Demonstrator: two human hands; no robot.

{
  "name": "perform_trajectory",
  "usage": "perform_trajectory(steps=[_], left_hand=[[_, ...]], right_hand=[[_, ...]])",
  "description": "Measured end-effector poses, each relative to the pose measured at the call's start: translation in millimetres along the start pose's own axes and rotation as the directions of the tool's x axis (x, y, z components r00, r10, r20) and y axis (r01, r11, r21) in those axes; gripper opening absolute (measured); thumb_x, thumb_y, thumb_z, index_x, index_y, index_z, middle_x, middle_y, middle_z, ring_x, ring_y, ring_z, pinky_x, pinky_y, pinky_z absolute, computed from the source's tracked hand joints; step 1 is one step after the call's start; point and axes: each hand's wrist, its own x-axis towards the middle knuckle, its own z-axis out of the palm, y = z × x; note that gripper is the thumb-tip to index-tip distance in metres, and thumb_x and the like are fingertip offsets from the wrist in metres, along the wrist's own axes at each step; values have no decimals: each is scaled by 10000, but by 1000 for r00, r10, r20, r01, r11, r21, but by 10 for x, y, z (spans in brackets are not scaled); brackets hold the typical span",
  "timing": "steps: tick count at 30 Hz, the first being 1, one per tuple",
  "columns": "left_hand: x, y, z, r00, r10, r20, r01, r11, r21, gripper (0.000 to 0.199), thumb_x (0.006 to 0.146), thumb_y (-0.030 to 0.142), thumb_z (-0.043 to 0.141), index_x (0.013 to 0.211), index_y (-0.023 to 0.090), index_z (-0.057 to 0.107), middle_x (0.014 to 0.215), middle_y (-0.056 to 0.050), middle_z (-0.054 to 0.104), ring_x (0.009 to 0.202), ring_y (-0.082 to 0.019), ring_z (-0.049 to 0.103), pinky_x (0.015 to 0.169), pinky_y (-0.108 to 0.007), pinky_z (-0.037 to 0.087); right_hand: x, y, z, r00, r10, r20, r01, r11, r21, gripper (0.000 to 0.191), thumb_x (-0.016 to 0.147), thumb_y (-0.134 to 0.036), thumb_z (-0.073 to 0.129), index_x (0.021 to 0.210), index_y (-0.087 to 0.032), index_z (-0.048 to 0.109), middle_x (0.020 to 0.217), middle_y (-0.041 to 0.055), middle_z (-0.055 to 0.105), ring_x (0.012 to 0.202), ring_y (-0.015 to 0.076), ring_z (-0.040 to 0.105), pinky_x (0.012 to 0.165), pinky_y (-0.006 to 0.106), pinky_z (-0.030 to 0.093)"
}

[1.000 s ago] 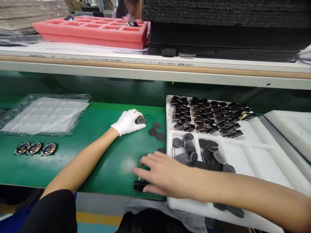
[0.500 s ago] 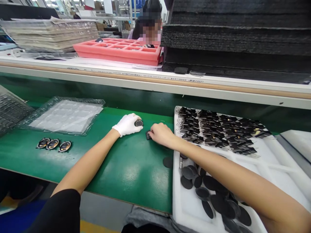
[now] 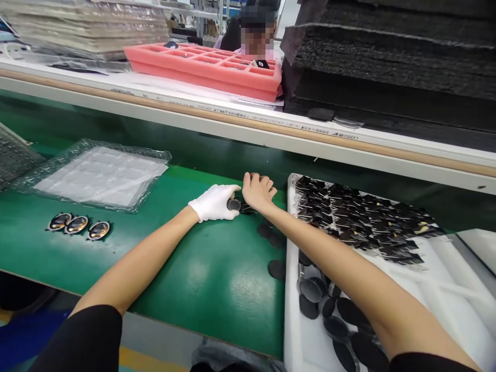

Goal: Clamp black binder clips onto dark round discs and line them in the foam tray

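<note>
In a white glove, my left hand [image 3: 217,202] grips a small round black part [image 3: 234,205] over the green tabletop [image 3: 194,258]. A black binder clip [image 3: 247,208] lies right against that part, on its right side. Bare and just right of it, my right hand [image 3: 259,192] has its fingers raised and apart, with nothing visible between them; its heel is close to the clip. Several flat black discs [image 3: 277,269] rest on the green surface beside the white tray.
The white foam tray [image 3: 291,320] at the right holds rows of black clips [image 3: 349,212] and loose black discs. Three oval framed pieces [image 3: 76,225] and a clear plastic tray [image 3: 151,178] lie left. Behind the shelf edge are a pink foam tray [image 3: 201,75], black stacks and a person.
My right hand has opened and risen from the black clip, which now touches the round part in my left hand. The camera view has shifted and tilted slightly.
</note>
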Motion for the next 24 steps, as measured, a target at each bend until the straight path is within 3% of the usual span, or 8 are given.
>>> perform_trajectory(steps=[4,9,24], left_hand=[[-4,-15,11,1000,-13,7,13,999,-40,748,748,392,693,1436,151,524,1025,-47,752,955,-292,727,830,-370,519],[-8,-47,38,999,-29,29,31,996,-83,795,756,399,691,1477,139,478,1048,-48,744,983,-296,717,925,-404,506],[40,10,142,1000,-7,23,10,992,-126,773,800,404,730,1485,177,453,1107,-64,727,1066,-313,688,922,-413,501]], right_hand=[[81,132,188,1000,-9,-14,9,999,39,668,1053,-590,115,1377,-203,553,1447,208,505,1429,381,368,1153,630,248],[95,279,257,998,14,-62,-11,998,61,643,1055,-569,115,1348,-205,556,1437,206,499,1441,363,349,1163,616,224],[71,268,292,992,22,-124,-11,996,90,566,1067,-521,156,1305,-194,552,1412,206,517,1413,359,385,1157,591,249]])
